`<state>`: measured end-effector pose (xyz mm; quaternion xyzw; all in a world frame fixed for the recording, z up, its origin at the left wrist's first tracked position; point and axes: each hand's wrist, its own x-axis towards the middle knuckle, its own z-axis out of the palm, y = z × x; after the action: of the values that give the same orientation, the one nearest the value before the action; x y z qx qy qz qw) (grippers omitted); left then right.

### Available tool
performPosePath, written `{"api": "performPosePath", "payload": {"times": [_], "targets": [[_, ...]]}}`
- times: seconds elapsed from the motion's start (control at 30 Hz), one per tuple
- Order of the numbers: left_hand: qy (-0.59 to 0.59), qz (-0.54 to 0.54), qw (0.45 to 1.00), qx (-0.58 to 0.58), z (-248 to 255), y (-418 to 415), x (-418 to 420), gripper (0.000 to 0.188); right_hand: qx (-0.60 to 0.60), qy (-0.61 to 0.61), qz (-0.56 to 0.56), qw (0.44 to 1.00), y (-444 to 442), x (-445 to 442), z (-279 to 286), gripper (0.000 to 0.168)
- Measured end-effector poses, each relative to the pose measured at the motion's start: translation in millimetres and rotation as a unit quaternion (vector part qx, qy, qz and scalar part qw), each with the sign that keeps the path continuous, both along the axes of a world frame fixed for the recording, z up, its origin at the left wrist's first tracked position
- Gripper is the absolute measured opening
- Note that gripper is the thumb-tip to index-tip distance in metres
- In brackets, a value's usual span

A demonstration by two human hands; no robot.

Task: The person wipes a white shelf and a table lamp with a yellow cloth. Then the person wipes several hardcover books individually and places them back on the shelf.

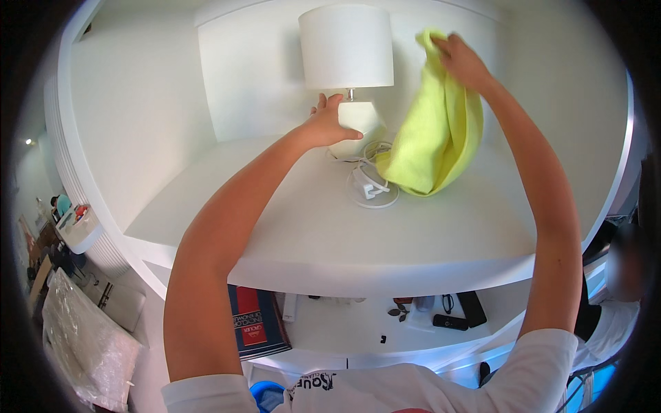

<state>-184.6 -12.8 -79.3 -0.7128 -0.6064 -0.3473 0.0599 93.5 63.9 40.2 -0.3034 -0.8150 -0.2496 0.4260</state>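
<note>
A table lamp with a white drum shade (pixel 347 49) and a faceted white base (pixel 359 117) stands on a white shelf (pixel 320 222) in an alcove. My left hand (pixel 329 123) grips the base from its left side, thumb across the front. From my right hand (pixel 462 61), raised to the right of the shade, hangs a yellow cloth (pixel 436 134). The lower end of the cloth reaches down by the lamp's cord. That white cord with its plug (pixel 369 187) lies loosely coiled on the shelf in front of the base.
On the lower shelf lie a large book (pixel 258 320), a black remote control (pixel 450 322) and small items. A blue bucket (pixel 267 395) stands below. Plastic-wrapped furniture (pixel 90 346) leans at the left. Another person (pixel 612 310) is at the right edge.
</note>
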Motion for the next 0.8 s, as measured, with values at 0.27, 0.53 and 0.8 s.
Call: {"api": "performPosePath", "payload": {"times": [0.27, 0.53, 0.8], "targets": [[0.104, 0.087, 0.987, 0.083, -12, -40, 47, 0.093, 0.058, 0.045, 0.096, 0.993, -57, -69, 58, 0.035], [0.108, 0.024, 0.988, 0.103, -14, -43, 31, 0.087, -0.019, 0.089, 0.108, 0.99, -36, -72, 45, 0.036], [0.098, -0.04, 0.991, 0.084, -9, -28, -8, 0.079, 0.001, 0.093, 0.113, 0.989, -5, -98, 49, 0.037]]}}
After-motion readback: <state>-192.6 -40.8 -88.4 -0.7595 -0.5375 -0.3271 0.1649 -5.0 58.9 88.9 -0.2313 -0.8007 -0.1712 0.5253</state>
